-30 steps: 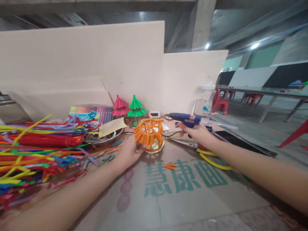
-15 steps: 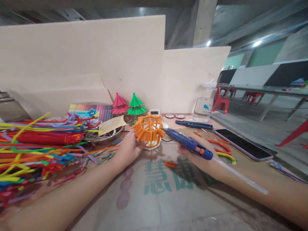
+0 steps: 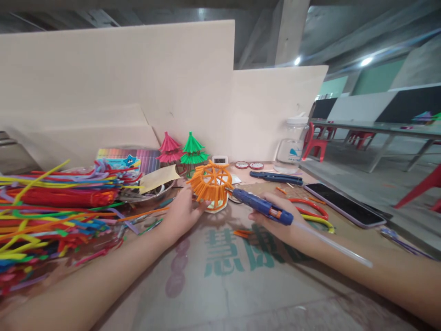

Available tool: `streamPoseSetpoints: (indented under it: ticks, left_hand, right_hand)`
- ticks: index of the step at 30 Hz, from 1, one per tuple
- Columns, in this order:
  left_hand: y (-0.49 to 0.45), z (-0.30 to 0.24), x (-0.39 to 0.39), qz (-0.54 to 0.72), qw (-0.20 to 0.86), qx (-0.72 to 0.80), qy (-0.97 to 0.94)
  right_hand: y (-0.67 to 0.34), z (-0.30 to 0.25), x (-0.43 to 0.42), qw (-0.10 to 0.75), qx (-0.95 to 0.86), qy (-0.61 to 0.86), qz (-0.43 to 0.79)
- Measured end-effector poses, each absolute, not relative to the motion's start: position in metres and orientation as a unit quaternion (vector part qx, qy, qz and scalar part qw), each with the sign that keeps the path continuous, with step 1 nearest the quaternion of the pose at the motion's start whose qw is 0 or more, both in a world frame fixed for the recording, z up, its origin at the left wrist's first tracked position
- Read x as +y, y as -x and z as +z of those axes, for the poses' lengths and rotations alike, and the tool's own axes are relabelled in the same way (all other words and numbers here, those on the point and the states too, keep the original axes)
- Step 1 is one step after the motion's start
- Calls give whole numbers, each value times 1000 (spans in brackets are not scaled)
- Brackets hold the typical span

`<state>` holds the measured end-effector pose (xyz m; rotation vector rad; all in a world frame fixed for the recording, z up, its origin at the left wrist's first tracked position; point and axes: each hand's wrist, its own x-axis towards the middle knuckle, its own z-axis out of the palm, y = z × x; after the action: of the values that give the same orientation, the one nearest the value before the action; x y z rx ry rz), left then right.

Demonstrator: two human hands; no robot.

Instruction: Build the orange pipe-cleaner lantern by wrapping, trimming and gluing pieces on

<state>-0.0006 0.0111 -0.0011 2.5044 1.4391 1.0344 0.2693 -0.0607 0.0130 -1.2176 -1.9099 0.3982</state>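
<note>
My left hand (image 3: 182, 209) grips the left side of an orange pipe-cleaner pavilion model (image 3: 212, 184), which has a ring of short slanting pieces and spokes across its open top. Under the roof shows a pale base (image 3: 217, 206). My right hand (image 3: 275, 216) is closed round a blue hot glue gun (image 3: 260, 203), with a clear glue stick (image 3: 339, 246) trailing out of its back. The gun's nozzle points left and meets the right edge of the orange roof. A few short orange pieces (image 3: 243, 233) lie on the table just below.
Bundles of coloured pipe cleaners (image 3: 62, 207) cover the left side. Behind stand a pink model (image 3: 168, 148) and a green model (image 3: 193, 149). Around the right are red-and-yellow-handled scissors (image 3: 313, 211), dark blue pliers (image 3: 275, 177), a phone (image 3: 344, 204) and a clear bottle (image 3: 291, 142).
The glue gun has come left and slightly down, so its nozzle is now at the orange roof's edge. My left hand keeps its hold, and the view has shifted slightly.
</note>
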Motion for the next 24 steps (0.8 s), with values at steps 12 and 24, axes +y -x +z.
streamPoseSetpoints:
  ticks: [12,24]
  left_hand:
    - [3,0,10,329,-5,450,-830]
    - [3,-1,12,328,-6,448,-832]
  right_hand:
    - [-267,11,-60,417,-752,483,164]
    - [-266,11,-61,434,-732,498,168]
